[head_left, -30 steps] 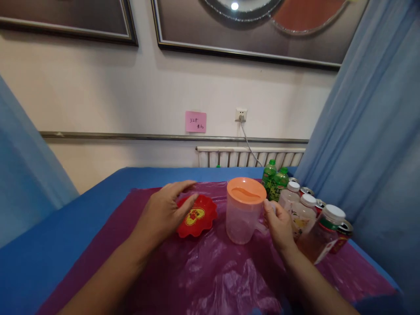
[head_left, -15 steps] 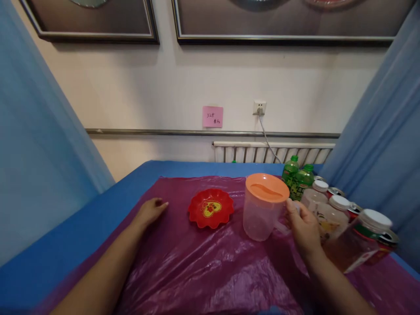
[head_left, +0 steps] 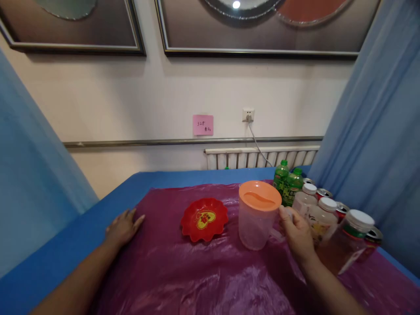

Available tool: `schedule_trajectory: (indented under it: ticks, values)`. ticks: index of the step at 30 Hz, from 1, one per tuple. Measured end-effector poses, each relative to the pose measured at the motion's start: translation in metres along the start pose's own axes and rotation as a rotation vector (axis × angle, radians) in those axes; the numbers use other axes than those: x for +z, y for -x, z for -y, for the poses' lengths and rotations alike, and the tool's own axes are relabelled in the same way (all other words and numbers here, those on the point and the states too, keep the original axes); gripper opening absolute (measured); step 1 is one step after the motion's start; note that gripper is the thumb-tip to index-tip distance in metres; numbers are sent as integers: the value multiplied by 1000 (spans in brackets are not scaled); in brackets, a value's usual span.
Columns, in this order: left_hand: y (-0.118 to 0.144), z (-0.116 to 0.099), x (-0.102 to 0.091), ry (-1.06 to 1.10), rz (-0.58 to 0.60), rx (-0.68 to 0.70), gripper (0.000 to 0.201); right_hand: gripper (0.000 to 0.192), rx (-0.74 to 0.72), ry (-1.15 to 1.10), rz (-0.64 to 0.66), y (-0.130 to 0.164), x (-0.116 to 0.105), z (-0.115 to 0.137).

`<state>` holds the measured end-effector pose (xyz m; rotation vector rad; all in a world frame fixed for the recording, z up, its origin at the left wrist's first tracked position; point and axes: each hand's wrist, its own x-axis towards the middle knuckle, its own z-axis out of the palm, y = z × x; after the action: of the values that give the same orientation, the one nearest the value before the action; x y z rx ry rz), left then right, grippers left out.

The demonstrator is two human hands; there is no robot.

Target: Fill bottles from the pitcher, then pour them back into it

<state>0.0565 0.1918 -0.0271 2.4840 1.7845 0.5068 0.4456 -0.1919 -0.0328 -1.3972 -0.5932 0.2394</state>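
Right hand on the pitcher handle, left hand flat on the table.
Right hand (head_left: 297, 234) wraps the handle of the orange-lidded pitcher (head_left: 257, 216), upright just right of the red dish (head_left: 204, 218); left hand (head_left: 123, 227) rests open, well left of the dish, on the purple sheet (head_left: 197, 280).

The right hand (head_left: 297, 234) covers the handle of the clear plastic jug with the orange lid (head_left: 257, 216), so the grip itself cannot be made out. Writing on the pink paper note (head_left: 202, 125) is too small to read. The red drink cans (head_left: 372, 238) are mostly hidden behind the white-capped bottles (head_left: 323, 216). Both framed pictures (head_left: 262, 26) are cut off by the top edge.
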Motion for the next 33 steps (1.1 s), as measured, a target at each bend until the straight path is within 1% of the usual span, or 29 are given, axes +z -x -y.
schedule_trajectory:
  ticks: [1,2,3,5,6,7,9,10,11,12,13,14,16,18,21,25,29,33]
  values:
    - [-5,-17,-7,-14,-43,-1,65,51,-8,0,4,-1,1,-1]
    - [-7,-41,-16,-14,-114,18,64,51,-15,-1,8,-1,1,-1]
    - [-7,-71,-26,18,-156,95,59,51,-17,-4,10,-1,2,-2]
    - [3,-144,-51,137,-176,321,46,51,-15,-4,8,-2,3,-2]
    - [12,-183,-64,198,-159,489,40,50,-16,1,3,-2,4,-2]
    - [23,-221,-76,248,-116,682,35,50,-19,5,0,-2,5,-2]
    - [45,-289,-96,291,12,1047,30,49,-31,17,1,-2,6,-1]
    - [54,-317,-102,261,77,1200,27,49,-37,23,6,-2,7,0]
    - [61,-340,-106,206,121,1318,26,49,-40,31,11,-3,8,0]
    - [65,-357,-107,130,146,1399,26,49,-45,41,13,-3,9,0]
    - [67,-371,-106,57,154,1446,26,48,-52,53,10,-3,10,0]
    - [67,-381,-104,-6,159,1486,24,48,-62,66,2,-4,11,0]
    - [63,-394,-99,-89,157,1546,16,47,-88,88,-15,-5,12,0]
    - [56,-400,-95,-119,149,1608,12,46,-108,104,-12,-7,12,0]
    - [49,-404,-96,-115,154,1669,12,45,-120,117,13,-9,11,1]
    - [46,-404,-99,-41,265,1660,5,46,-120,123,33,-10,9,4]
    - [46,-404,-98,-48,280,1662,6,46,-122,134,23,-11,9,5]
    - [47,-405,-99,0,345,1622,6,46,-121,137,15,-12,11,4]
